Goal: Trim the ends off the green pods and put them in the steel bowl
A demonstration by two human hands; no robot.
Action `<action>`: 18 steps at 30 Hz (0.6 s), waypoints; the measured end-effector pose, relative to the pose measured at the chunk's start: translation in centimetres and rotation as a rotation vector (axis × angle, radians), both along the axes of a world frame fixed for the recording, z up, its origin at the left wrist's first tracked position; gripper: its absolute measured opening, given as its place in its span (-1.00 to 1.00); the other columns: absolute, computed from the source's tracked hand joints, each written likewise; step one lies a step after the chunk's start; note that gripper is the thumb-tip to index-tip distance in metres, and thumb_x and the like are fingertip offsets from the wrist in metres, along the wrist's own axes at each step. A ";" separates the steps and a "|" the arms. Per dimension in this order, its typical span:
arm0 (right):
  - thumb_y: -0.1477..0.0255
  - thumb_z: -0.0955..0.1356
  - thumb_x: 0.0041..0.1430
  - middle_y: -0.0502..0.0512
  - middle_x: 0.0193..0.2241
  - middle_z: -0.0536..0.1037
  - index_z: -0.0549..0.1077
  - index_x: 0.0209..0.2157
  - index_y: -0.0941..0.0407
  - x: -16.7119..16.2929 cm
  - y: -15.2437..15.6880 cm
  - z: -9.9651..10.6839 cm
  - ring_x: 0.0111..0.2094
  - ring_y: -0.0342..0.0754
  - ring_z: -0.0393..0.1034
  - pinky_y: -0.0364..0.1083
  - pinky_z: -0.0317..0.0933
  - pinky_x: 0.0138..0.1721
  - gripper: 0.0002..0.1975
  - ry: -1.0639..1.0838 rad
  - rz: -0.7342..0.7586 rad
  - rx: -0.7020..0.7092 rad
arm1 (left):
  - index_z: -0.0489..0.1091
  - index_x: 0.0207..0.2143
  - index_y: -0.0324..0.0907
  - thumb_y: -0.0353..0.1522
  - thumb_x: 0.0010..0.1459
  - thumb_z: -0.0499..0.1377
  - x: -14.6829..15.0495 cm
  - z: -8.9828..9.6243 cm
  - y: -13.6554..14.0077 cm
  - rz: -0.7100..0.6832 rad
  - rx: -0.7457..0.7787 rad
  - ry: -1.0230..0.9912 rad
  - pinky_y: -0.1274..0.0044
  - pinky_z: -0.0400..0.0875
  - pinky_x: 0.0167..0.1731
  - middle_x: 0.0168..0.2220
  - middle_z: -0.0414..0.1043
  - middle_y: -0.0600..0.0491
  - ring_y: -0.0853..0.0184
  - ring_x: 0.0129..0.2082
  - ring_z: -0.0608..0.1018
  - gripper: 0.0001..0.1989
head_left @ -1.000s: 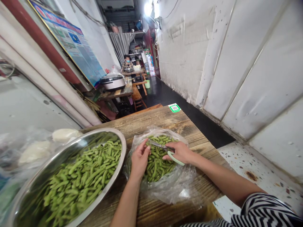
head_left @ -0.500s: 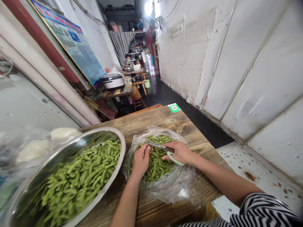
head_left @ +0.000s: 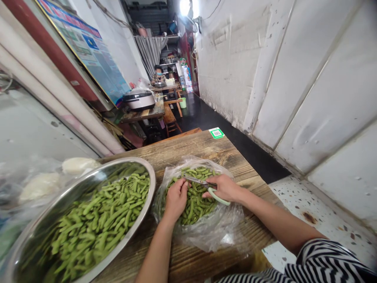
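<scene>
Scissors (head_left: 198,181), grasped by the right hand (head_left: 226,188), slant above the plastic bag (head_left: 210,236) of pods (head_left: 194,208), long axis running from the bag's right side leftward to the left hand's (head_left: 176,198) pinched fingertips (head_left: 183,185), whose contents I cannot tell.

The fingers (head_left: 183,189) of the left hand (head_left: 176,200), spread a second ago, are now drawn into a pinch near the frame's centre, beside the tips of the scissors (head_left: 204,182); the metal basin (head_left: 152,184) is seen slightly farther left.
</scene>
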State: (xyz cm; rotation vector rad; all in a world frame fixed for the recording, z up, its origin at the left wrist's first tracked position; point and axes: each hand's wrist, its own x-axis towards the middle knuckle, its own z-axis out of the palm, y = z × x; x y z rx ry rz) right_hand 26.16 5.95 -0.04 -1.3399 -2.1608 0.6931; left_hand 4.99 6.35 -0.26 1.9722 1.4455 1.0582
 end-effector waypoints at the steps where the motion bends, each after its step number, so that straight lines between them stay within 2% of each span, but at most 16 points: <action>1: 0.14 0.47 -0.08 0.07 -0.46 0.56 0.56 -0.28 0.12 0.0 0.0 0.2 -0.45 -0.04 0.38 -0.14 0.18 -0.43 -0.62 -0.004 -0.005 -0.004 | 0.37 -0.43 -0.15 -0.28 0.18 -0.02 0.0 0.0 0.0 0.002 0.004 0.008 0.51 0.30 -0.34 -0.45 0.48 0.05 0.31 -0.43 0.46 -0.76; 6: 0.17 0.48 -0.08 0.07 -0.48 0.56 0.56 -0.33 0.12 0.1 0.0 0.6 -0.46 -0.04 0.39 -0.14 0.18 -0.43 -0.67 -0.027 0.006 -0.009 | 0.41 -0.39 -0.17 -0.27 0.17 -0.01 -0.1 -0.2 0.1 -0.006 0.001 -0.006 0.49 0.32 -0.33 -0.45 0.48 0.04 0.30 -0.43 0.48 -0.75; 9: 0.15 0.47 -0.06 0.06 -0.52 0.53 0.55 -0.37 0.12 0.4 0.2 0.7 -0.49 -0.04 0.37 -0.14 0.15 -0.44 -0.67 -0.045 0.003 0.042 | 0.42 -0.30 -0.17 -0.25 0.17 0.00 -0.6 -0.2 0.2 0.022 -0.011 -0.081 0.48 0.33 -0.32 -0.41 0.48 0.04 0.31 -0.41 0.48 -0.75; 12: 0.14 0.44 -0.02 0.05 -0.56 0.50 0.54 -0.41 0.12 0.6 0.6 0.4 -0.51 -0.06 0.34 -0.14 0.12 -0.45 -0.68 -0.055 -0.052 0.101 | 0.36 -0.15 -0.16 -0.25 0.14 0.04 -1.2 0.0 0.6 0.149 -0.012 -0.309 0.52 0.32 -0.40 -0.38 0.45 0.05 0.35 -0.44 0.45 -0.73; 15: 0.15 0.43 -0.01 0.03 -0.57 0.49 0.54 -0.40 0.11 0.7 0.9 0.1 -0.52 -0.07 0.34 -0.16 0.07 -0.49 -0.70 -0.068 -0.116 0.113 | 0.28 -0.14 -0.15 -0.30 0.10 0.03 -1.5 0.2 0.9 0.231 -0.079 -0.633 0.56 0.30 -0.50 -0.42 0.38 0.09 0.38 -0.49 0.44 -0.73; 17: 0.15 0.43 -0.01 0.03 -0.55 0.51 0.55 -0.35 0.10 0.6 0.9 -0.2 -0.51 -0.07 0.36 -0.17 0.07 -0.48 -0.70 -0.084 -0.133 0.106 | 0.28 -0.20 -0.16 -0.33 0.08 0.00 -1.6 0.3 1.0 0.232 -0.105 -0.704 0.55 0.30 -0.51 -0.50 0.31 0.13 0.37 -0.51 0.44 -0.78; 18: 0.16 0.43 -0.01 0.04 -0.53 0.53 0.55 -0.32 0.10 0.6 0.9 -0.2 -0.49 -0.06 0.37 -0.16 0.09 -0.47 -0.68 -0.092 -0.135 0.104 | 0.29 -0.23 -0.16 -0.34 0.08 -0.01 -1.7 0.3 1.0 0.235 -0.078 -0.653 0.53 0.31 -0.49 -0.54 0.27 0.14 0.36 -0.52 0.43 -0.80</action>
